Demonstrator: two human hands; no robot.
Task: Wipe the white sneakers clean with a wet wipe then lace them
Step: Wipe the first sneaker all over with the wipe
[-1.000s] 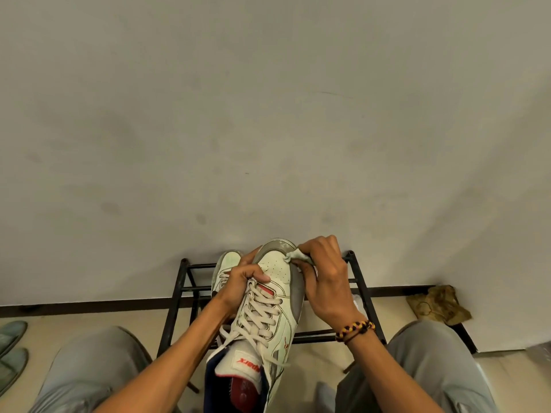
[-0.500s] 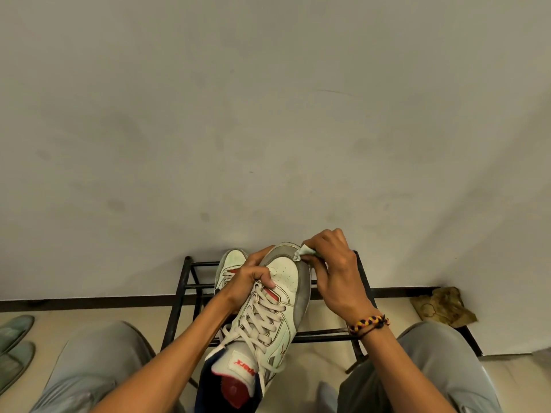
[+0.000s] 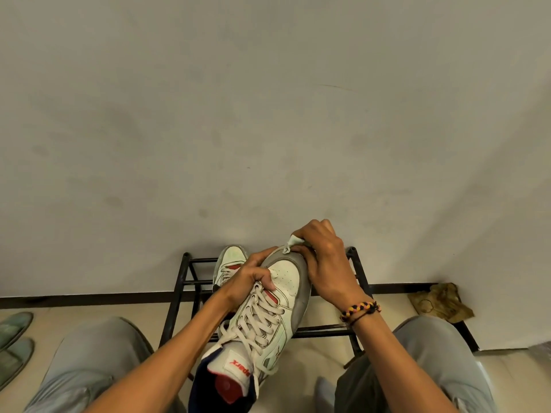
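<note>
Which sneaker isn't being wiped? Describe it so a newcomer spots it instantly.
Find the black metal shoe rack against the wall, between the person's knees. The idle sneaker sits on its top, toe toward the wall, just left of the held sneaker. No hand touches it, and the left hand partly hides it.

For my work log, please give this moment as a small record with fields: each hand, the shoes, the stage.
left hand: left hand grips the laced white leather sneaker over its upper
right hand: right hand pinches a crumpled white wet wipe against the toe
second shoe: other white sneaker rests on the black metal shoe rack
stage: wiping the toe
</note>
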